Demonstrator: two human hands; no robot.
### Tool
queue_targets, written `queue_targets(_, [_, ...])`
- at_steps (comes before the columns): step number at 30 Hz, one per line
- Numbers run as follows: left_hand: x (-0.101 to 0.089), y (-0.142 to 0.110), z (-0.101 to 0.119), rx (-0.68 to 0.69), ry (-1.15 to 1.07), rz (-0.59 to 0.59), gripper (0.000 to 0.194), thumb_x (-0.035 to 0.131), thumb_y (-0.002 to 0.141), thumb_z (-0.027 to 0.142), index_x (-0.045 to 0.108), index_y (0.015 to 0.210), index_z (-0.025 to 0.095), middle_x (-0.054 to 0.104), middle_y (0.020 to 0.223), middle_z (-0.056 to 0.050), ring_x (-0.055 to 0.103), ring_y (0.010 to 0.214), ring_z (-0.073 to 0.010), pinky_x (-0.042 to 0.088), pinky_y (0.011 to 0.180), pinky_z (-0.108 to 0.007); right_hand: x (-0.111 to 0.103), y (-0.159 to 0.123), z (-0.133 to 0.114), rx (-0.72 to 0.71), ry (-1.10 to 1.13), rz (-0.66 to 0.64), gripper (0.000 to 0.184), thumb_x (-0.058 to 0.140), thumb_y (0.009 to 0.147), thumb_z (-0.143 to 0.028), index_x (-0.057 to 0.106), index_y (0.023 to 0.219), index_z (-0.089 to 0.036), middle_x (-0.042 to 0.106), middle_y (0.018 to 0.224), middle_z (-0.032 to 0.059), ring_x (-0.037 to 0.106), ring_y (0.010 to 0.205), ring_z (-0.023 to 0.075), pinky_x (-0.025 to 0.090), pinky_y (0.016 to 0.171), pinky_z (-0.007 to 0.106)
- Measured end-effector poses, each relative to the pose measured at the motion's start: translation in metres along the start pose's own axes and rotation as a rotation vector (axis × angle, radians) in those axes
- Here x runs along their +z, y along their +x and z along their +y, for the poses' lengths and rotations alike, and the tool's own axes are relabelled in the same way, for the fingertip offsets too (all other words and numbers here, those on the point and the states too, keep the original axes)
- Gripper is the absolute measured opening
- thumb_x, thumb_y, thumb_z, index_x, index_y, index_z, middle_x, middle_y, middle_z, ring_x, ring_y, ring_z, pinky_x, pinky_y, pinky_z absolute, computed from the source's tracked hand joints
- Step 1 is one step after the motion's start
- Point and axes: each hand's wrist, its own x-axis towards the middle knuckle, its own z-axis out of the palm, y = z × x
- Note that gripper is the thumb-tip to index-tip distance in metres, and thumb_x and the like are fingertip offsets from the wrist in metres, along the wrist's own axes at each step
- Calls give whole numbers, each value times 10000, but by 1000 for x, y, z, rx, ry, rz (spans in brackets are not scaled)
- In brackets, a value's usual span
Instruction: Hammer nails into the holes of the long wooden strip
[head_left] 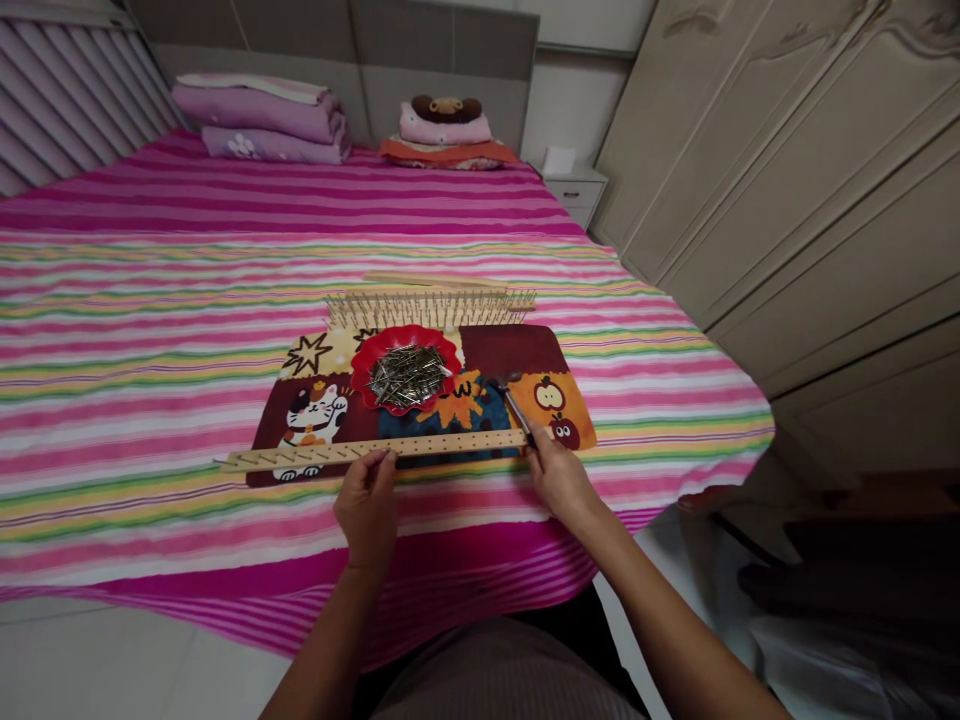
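A narrow wooden strip (450, 444) lies across the near part of a patterned mat (510, 348). Slanting nails stand along its left part, and small dark holes run along the rest. My left hand (367, 505) is closed in a pinch at the strip's near edge, around its middle; what lies between the fingertips is too small to tell. With fingers wrapped round its dark handle, my right hand (559, 475) holds a hammer (519, 412), its head pointing away from me over the mat. Beyond the strip, a red scalloped bowl (363, 350) is heaped with loose nails (409, 377).
Behind the bowl lie wooden strips (424, 308) bristling with upright nails, and another strip (427, 279) farther back. Everything rests on a bed with a striped sheet (150, 350). Folded bedding (262, 115) is stacked at the far end. Wardrobe doors (787, 200) stand on the right.
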Motion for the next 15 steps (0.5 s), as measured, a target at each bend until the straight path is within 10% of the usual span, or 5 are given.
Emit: queue_targets(15, [5, 2, -7, 29, 72, 3, 315, 625, 685, 482, 675, 804, 195, 688, 746, -11, 624, 711, -161, 498, 709, -294, 4, 2, 4, 7, 88, 11, 529, 402, 878, -234, 478, 1382, -93, 718, 986, 159, 683, 868, 254, 524, 796, 343])
